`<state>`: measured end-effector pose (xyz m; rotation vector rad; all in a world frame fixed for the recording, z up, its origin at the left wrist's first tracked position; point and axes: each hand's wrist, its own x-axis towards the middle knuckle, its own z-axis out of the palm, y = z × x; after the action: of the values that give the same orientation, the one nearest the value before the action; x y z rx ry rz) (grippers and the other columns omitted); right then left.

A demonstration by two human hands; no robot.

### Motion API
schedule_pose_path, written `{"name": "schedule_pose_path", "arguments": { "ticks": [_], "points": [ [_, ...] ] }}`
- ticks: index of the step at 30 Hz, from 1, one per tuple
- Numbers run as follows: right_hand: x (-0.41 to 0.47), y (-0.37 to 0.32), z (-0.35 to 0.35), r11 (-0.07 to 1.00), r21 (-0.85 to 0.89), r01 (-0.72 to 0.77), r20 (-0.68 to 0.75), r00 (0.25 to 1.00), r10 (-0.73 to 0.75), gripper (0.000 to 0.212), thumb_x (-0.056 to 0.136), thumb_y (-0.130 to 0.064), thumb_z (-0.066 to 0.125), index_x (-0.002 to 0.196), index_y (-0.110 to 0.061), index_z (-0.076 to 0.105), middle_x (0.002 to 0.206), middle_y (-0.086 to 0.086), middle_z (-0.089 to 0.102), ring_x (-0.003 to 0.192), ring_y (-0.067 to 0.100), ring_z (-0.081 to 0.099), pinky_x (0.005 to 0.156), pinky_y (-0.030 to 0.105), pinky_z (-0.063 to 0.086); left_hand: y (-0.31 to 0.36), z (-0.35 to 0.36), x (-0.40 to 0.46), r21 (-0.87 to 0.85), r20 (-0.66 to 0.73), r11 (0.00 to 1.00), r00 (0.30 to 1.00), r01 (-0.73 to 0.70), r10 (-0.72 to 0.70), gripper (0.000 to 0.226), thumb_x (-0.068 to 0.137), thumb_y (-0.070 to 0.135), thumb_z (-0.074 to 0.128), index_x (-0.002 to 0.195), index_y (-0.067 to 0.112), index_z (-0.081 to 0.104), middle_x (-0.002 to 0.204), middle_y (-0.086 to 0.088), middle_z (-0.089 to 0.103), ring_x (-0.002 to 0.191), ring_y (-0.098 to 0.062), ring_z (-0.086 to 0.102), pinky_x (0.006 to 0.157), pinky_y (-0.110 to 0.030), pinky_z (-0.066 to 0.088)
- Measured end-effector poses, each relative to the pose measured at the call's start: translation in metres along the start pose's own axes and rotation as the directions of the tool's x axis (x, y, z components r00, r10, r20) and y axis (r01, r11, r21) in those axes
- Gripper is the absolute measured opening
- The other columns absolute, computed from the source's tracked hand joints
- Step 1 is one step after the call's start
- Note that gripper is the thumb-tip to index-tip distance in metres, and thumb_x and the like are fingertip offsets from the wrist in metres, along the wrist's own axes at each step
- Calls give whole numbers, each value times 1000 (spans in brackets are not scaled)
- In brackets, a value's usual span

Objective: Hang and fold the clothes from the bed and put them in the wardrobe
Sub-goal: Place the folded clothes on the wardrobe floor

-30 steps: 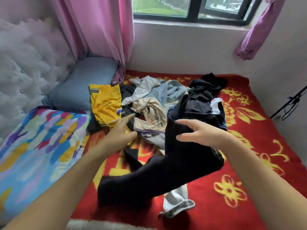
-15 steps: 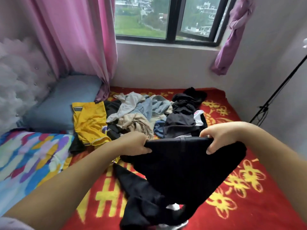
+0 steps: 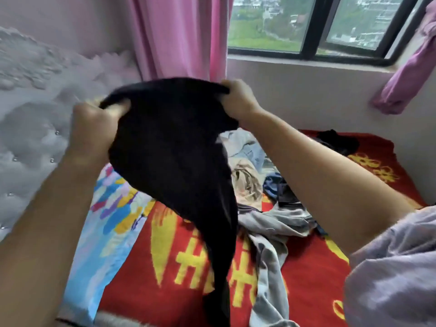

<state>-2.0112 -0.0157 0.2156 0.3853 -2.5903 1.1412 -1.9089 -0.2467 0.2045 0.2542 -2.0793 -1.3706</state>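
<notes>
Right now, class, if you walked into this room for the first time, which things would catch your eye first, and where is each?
First, the black garment held up in mid-frame, its top edge gripped by the left hand and the right hand, the rest trailing down toward the bed. Beneath it lies the red blanket with yellow patterns, with a heap of clothes on it. Behind hangs the pink curtain, left of the window.
</notes>
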Motion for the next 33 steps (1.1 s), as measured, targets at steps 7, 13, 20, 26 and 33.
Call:
{"name": "schedule_pose_path", "arguments": {
  "ticks": [7,13,20,26,33],
  "points": [
    [-11,-49,-80,819,426,386,-239,920,-309,21,91,3,49,106,-3,62,102,4,68,99,17,63,87,30,51,107,-16,-62,-209,293,948,909,-241,296,24,70,48,72,73,23,70,65,7,66,57,-12,62,53,-23,52],
    [-124,135,-144,994,42,105,329,938,-113,39,71,19,51,96,-5,70,96,0,73,89,4,65,89,23,47,82,111,-212,-79,905,933,368,-350,214,39,85,30,61,57,10,41,48,2,38,49,-10,40,48,-20,27],
    [-349,409,-188,704,-415,-577,5,772,636,30,85,9,55,109,-2,70,126,24,57,125,40,49,103,42,35,8,301,-450,60,996,995,-60,-76,-64,28,96,20,48,122,14,55,114,-12,64,106,-27,57,88,-31,41],
    [-545,529,-162,252,-383,-889,167,201,965,40,93,-6,56,132,-2,50,128,24,57,118,32,55,94,32,40,-91,336,-585,354,857,929,-359,-111,-370,51,96,28,49,144,19,37,134,-9,52,123,-22,49,102,-25,35],
    [-565,567,-68,165,-221,-961,230,114,967,59,96,-21,53,146,0,29,146,22,39,135,32,39,108,35,31,-175,354,-611,513,812,820,-168,-252,-559,50,93,27,46,143,24,34,130,1,50,121,-16,47,101,-28,37]
  ]
}}
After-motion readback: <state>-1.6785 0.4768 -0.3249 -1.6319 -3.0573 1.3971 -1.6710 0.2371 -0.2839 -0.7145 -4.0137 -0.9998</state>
